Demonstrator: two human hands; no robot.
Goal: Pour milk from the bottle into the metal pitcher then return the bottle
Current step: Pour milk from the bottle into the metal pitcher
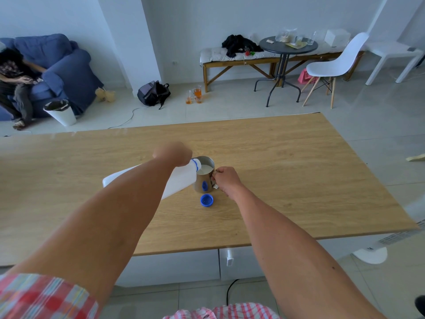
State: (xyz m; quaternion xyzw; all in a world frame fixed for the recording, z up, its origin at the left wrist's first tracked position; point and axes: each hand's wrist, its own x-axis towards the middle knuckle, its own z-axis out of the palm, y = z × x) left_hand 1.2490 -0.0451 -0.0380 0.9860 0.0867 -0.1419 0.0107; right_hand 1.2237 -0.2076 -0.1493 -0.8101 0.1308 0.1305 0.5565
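Observation:
My left hand (173, 153) grips a white plastic milk bottle (179, 178) tipped almost flat, its blue-ringed mouth over the rim of the metal pitcher (204, 180). White milk fills much of the pitcher. The pitcher stands upright on the wooden table (287, 171), and my right hand (226, 179) is closed around its handle on the right side. The bottle's blue cap (206, 200) lies open side up on the table just in front of the pitcher. My left forearm hides part of the bottle's body.
The table's right edge runs diagonally at the right. Beyond the far edge are a white bin (61, 112), a blue sofa (59, 65) with a seated person, a backpack (153, 93), a round black table (287, 46) and a white chair (333, 65).

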